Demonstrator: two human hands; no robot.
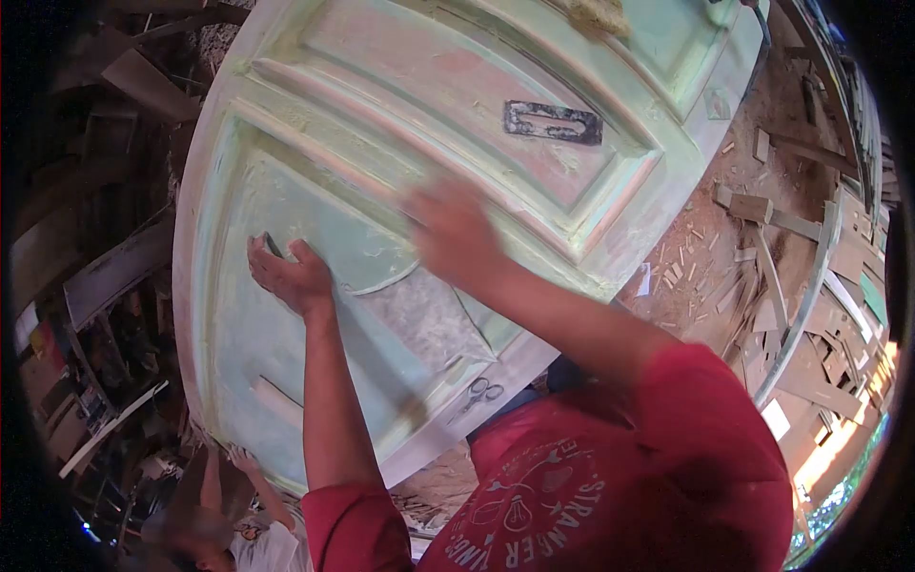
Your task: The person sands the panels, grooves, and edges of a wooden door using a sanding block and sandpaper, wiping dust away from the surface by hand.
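Observation:
A large panelled wooden door (276, 353), coated in pale green with raised mouldings, lies under both hands. My left hand (291, 278) rests on the lower recessed panel, fingers curled in toward the thumb. A small dark edge shows between them; what it belongs to cannot be made out. My right hand (453, 229) is smeared by motion over the moulding, so its fingers and anything in them are unclear. Just below it lies a greyish sheet (424, 319), probably sandpaper, with a curved edge. Scissors (478, 397) lie on the door's near rim.
A black-edged rectangular tool with a slot (553, 122) lies on the middle panel. A yellowish sponge-like lump (599, 14) sits at the top, a thin strip (278, 400) at lower left. Another person's hands (244, 459) touch the door's edge. Wood scraps (753, 205) litter the ground.

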